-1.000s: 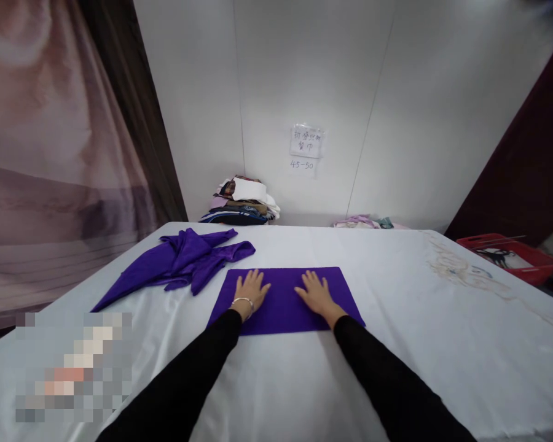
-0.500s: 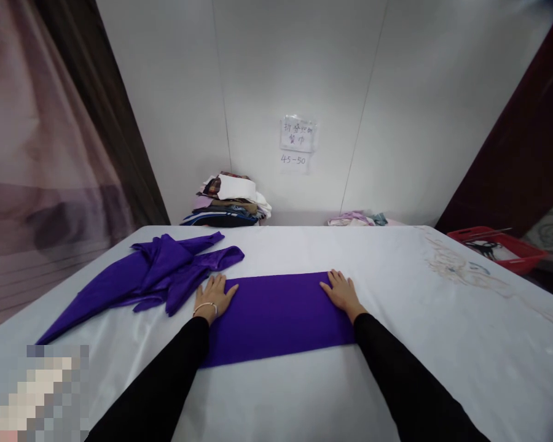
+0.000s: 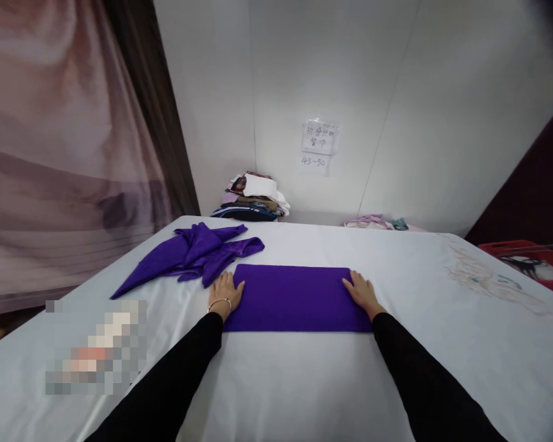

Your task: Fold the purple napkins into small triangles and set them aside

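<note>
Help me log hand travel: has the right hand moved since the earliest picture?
Yes: against the wall sign, the right hand has shifted rightward, from atop the flat purple cloth to its right edge.

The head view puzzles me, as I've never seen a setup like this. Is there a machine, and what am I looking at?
There is no machine here: these are a person's two bare hands, in black sleeves. One camera worn on the head takes every picture, looking forward and down, so the arms reach in from the bottom.

The left hand, with a bracelet at its wrist, and the right hand rest at opposite side edges of a flat purple cloth. Neither seems to lift it. It lies on a white-covered table, and a crumpled purple cloth lies to the left. A pixelated patch nearer the front hides whatever is there. Behind the table are a pile of fabrics and a wall notice.
</note>
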